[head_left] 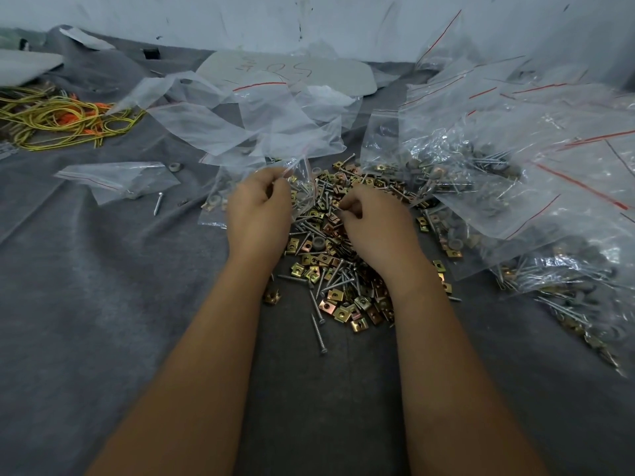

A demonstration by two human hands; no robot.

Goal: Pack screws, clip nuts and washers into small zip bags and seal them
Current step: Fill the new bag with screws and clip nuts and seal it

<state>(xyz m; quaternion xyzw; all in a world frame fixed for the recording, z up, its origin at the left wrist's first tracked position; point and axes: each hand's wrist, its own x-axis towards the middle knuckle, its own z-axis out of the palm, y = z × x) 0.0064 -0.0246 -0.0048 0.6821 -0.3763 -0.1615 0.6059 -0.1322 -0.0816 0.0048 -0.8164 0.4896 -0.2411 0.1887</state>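
Note:
A loose heap of screws and brass-coloured clip nuts [338, 269] lies on the grey cloth [103, 304] in front of me, with a grey washer [318, 242] among them. My left hand [257, 214] pinches the mouth of a small clear zip bag [304, 187] that holds some screws. My right hand [374, 225] rests on the heap with its fingers curled; what it pinches is hidden among the parts.
Filled zip bags [498, 187] pile up at the right. Empty bags with red seal lines [261, 125] lie behind the heap, one more bag [120, 180] at the left beside a stray screw [158, 203]. Yellow and orange wires [62, 118] lie far left.

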